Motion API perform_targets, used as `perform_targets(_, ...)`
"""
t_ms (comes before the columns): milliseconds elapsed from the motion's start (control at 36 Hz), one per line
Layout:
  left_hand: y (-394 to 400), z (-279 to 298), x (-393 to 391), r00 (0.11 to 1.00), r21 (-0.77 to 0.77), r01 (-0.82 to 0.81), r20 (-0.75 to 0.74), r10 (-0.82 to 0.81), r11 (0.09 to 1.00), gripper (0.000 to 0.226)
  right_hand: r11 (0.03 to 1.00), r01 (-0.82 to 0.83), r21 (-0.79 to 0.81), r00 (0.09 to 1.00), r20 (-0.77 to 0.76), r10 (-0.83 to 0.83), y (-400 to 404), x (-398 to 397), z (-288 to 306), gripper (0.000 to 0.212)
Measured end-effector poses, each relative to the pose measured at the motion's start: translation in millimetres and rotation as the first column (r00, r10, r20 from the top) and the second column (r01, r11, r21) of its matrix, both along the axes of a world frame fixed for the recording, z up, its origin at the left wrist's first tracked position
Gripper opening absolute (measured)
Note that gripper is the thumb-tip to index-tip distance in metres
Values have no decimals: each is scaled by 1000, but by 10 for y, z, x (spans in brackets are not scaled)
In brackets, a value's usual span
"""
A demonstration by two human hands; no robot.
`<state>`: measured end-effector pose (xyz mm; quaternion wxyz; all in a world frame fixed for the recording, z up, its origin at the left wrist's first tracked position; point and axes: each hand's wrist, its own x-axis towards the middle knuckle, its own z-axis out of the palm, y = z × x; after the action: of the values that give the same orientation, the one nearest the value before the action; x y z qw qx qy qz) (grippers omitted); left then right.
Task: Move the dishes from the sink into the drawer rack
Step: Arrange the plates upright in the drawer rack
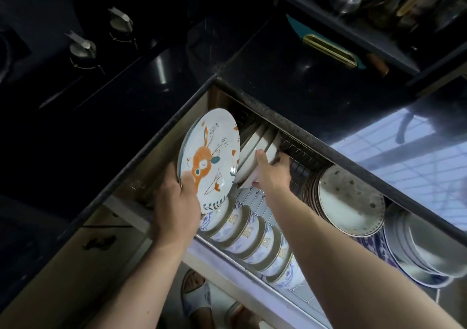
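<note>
Drawer rack (307, 152) holds white plates (257, 147) standing on edge at its back, a row of blue-patterned bowls (249, 232) in front. Left hand (177, 202) clamps thumb and fingers on the deer plate (209, 162) above the bowls. Right hand (273, 174) grips one white plate.

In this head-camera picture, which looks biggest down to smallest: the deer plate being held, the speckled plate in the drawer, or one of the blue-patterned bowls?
1. White plate painted with an orange deer and white speckled gold-rimmed plate: they look alike, and the deer plate is tilted, so no ranking.
2. One blue-patterned white bowl: clearly smallest.
</note>
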<state>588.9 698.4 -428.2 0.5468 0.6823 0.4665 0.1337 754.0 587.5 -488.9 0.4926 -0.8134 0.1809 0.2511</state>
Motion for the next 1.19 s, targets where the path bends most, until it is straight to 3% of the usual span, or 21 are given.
perform_targets(167,-5,-3,7,999,-71,-21,34,24,997,17,994,5,113,983,-183,15,-97,48,105,68)
perform_targets(222,-1,4,3,997,-81,-37,70,43,996,16,994,-18,107,984,-175,36,-219,-36,139,70)
perform_targets(306,-11,40,2,983,-100,-66,165,82,993,20,994,-23,107,989,-142,38,-415,-227,216,54)
perform_targets(361,-10,59,-2,973,-84,-71,212,87,994,25,970,-18,244,982,-179,63,-494,-365,315,47)
perform_targets(472,3,78,-22,978,-120,21,209,4,993,25,848,40,528,933,-324,157,-587,-568,511,58)
perform_targets(556,16,76,-17,986,-133,71,162,-49,989,26,767,169,619,904,-408,131,-731,-649,592,59)
perform_targets(639,16,67,-13,986,-165,157,85,-145,974,24,732,236,639,898,-432,88,-915,-734,651,53)
perform_targets(722,-41,83,14,971,-52,240,0,-241,969,24,742,228,630,916,-398,57,-1132,-794,725,48)
perform_targets(833,-72,74,13,994,33,105,7,-105,994,27,829,177,531,956,-291,-18,-1449,-831,831,45)
perform_targets(945,-73,56,-4,996,55,92,-4,-92,994,33,873,194,447,975,-190,-119,-1623,-819,904,39)
perform_targets(1056,-72,83,10,996,41,85,6,-85,996,36,913,111,393,993,-88,-84,-1595,-775,940,31)
perform_targets(1195,-71,44,-2,996,45,83,13,-84,996,28,934,137,331,988,-115,-104,-1453,-692,755,25)
